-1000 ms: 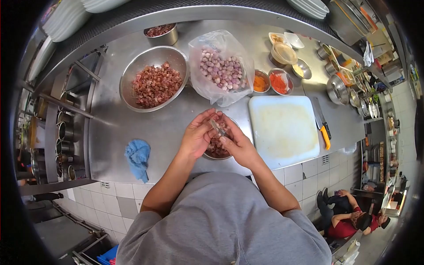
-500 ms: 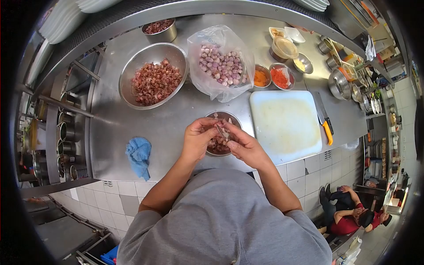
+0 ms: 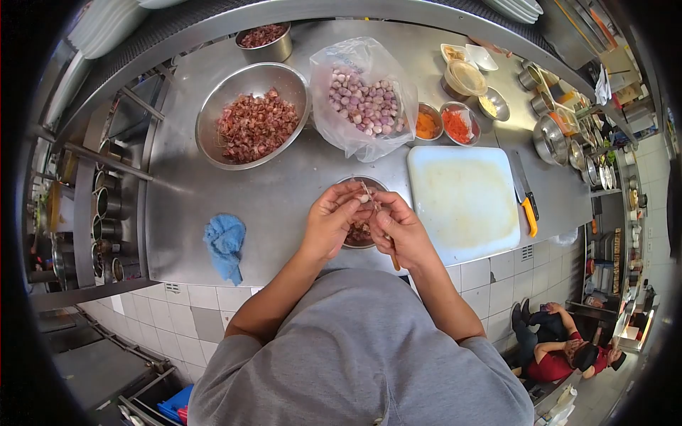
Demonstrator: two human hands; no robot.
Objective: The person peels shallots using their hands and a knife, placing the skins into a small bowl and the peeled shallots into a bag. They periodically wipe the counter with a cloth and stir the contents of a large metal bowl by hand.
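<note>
Over a small steel bowl (image 3: 366, 177) holding reddish peels, my two hands meet. My left hand (image 3: 330, 221) pinches a small pale shallot (image 3: 364, 199) between thumb and fingertips. A small knife is gripped in my right hand (image 3: 401, 231); its brownish handle (image 3: 395, 262) sticks out below the palm, and its thin blade seems to reach the shallot. Behind the bowl lies a clear plastic bag (image 3: 341, 138) with several purple shallots (image 3: 366, 103). To the left, a large steel bowl (image 3: 206, 138) holds a pile of reddish peels (image 3: 259, 126).
A white cutting board (image 3: 465, 202) lies right of my hands, with a yellow-handled knife (image 3: 530, 216) beyond it. At left is a blue cloth (image 3: 225, 245). Small bowls of orange (image 3: 426, 126) and red pieces (image 3: 457, 126) stand behind the board. Two people (image 3: 558, 362) sit at lower right.
My hands have turned, raising the shallot and blade, and the knife handle now shows below my right hand. The view has shifted slightly.
</note>
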